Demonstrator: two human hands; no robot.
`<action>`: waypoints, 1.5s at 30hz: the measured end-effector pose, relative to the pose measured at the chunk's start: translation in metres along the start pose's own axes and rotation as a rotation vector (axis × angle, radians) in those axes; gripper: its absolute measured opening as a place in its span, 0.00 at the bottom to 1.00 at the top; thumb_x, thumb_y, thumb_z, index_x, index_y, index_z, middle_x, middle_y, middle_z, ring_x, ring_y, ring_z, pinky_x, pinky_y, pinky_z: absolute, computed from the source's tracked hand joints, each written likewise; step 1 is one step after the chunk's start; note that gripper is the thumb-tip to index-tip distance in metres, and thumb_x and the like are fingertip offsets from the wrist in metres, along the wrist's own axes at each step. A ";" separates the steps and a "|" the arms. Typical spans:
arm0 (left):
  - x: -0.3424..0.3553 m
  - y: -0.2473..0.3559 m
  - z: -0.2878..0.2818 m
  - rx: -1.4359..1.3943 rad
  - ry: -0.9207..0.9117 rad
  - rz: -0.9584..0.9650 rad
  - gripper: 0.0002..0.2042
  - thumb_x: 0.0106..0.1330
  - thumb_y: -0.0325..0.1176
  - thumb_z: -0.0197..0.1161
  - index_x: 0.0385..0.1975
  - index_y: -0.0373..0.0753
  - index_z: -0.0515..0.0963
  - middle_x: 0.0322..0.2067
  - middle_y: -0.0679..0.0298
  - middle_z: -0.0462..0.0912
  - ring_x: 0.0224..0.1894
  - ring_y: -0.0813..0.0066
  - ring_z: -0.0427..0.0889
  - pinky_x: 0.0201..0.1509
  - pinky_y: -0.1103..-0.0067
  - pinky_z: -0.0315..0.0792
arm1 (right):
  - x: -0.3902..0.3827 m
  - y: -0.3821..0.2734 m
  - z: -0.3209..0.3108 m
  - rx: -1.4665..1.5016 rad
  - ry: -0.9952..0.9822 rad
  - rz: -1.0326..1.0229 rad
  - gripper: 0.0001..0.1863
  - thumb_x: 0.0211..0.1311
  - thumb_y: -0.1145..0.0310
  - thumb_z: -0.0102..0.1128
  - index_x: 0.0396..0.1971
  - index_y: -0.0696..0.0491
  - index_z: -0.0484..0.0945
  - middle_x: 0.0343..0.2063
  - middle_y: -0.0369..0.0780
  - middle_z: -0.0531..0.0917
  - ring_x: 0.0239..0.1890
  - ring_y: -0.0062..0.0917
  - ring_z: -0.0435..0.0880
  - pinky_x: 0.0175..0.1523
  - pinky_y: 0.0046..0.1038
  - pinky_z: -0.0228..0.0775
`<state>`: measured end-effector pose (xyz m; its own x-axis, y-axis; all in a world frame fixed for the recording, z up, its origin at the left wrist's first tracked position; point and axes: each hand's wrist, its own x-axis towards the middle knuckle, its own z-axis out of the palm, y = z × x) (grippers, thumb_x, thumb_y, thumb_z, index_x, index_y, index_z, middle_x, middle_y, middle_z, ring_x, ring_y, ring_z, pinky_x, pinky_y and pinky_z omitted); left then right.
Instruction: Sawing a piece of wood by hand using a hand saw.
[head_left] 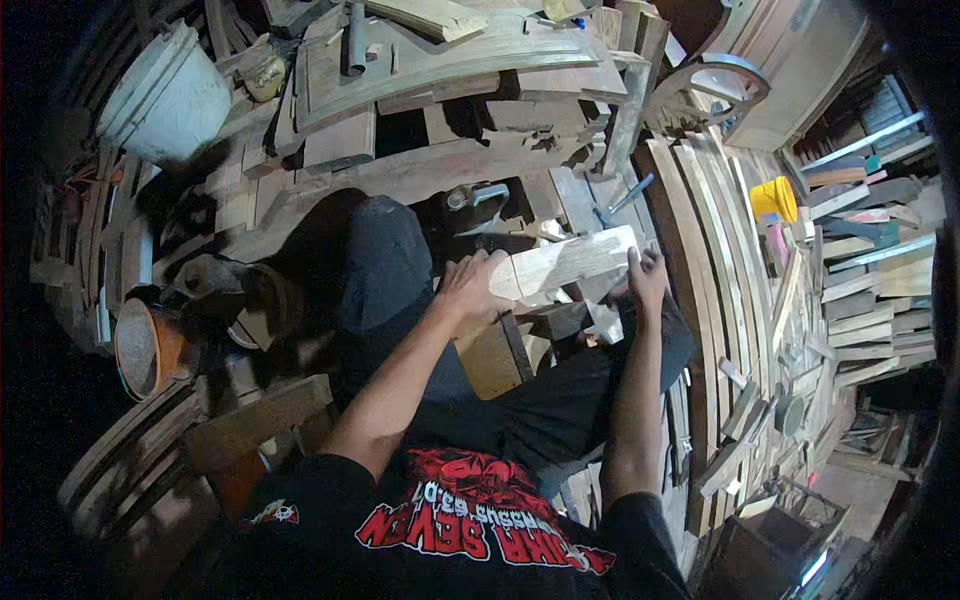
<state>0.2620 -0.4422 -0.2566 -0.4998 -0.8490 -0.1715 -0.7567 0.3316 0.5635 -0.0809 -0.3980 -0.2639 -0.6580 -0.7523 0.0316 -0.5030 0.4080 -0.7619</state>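
A short pale wooden board (pixel 578 262) spans the space between my hands, above my bent legs. My left hand (pixel 474 284) is closed around its left end, the fingers over the upper edge. At the other end my right hand (pixel 647 276) grips the corner, thumb along the face. Beneath the board lie scraps of wood and a light brown wooden block (pixel 490 358), partly hidden by my left forearm and leg. Just beyond the board is a dark metal tool with a pale handle (pixel 478 203), its kind unclear in shadow.
Stacked planks and panels (pixel 440 65) fill the far side. Long boards (pixel 715 300) run along my right, with a yellow container (pixel 773 200) past them. A white bucket (pixel 165 95) stands far left; an orange bucket (pixel 150 345) is nearer. A blue-handled tool (pixel 630 194) lies beyond my right hand.
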 end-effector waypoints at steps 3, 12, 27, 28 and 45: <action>0.017 -0.016 -0.004 -0.063 -0.085 0.049 0.38 0.41 0.47 0.80 0.54 0.44 0.70 0.46 0.49 0.81 0.50 0.45 0.81 0.53 0.54 0.73 | 0.029 0.008 0.033 -0.239 0.017 -0.005 0.36 0.61 0.44 0.62 0.52 0.65 0.74 0.46 0.60 0.82 0.51 0.53 0.81 0.57 0.46 0.71; 0.051 -0.007 -0.026 0.050 -0.538 -0.215 0.54 0.37 0.72 0.72 0.62 0.41 0.69 0.44 0.45 0.84 0.50 0.45 0.83 0.55 0.55 0.75 | 0.076 0.003 0.076 -0.430 0.096 0.726 0.40 0.62 0.31 0.47 0.45 0.57 0.85 0.46 0.56 0.84 0.52 0.50 0.83 0.57 0.47 0.72; 0.036 -0.028 -0.003 0.172 -0.538 -0.229 0.56 0.37 0.81 0.64 0.57 0.36 0.73 0.37 0.45 0.86 0.40 0.50 0.87 0.51 0.57 0.76 | 0.065 0.104 0.195 -0.301 -0.376 0.830 0.51 0.69 0.29 0.25 0.51 0.67 0.79 0.54 0.66 0.76 0.63 0.57 0.72 0.68 0.46 0.59; 0.037 -0.027 -0.004 0.202 -0.505 -0.223 0.55 0.36 0.81 0.65 0.56 0.36 0.74 0.36 0.46 0.86 0.39 0.51 0.87 0.48 0.59 0.78 | 0.061 0.101 0.205 -0.299 -0.498 0.698 0.51 0.69 0.29 0.25 0.51 0.67 0.80 0.53 0.66 0.76 0.62 0.57 0.72 0.68 0.45 0.60; 0.040 -0.023 -0.003 0.239 -0.559 -0.231 0.60 0.29 0.78 0.70 0.63 0.40 0.69 0.37 0.46 0.86 0.40 0.48 0.87 0.50 0.58 0.80 | 0.101 0.010 0.126 -0.371 -0.526 0.382 0.51 0.64 0.26 0.38 0.45 0.67 0.82 0.46 0.67 0.79 0.55 0.57 0.79 0.60 0.47 0.69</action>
<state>0.2606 -0.4850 -0.2742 -0.4083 -0.5888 -0.6975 -0.9115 0.3036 0.2773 -0.0820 -0.5343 -0.3499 -0.5173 -0.6332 -0.5758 -0.5105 0.7683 -0.3863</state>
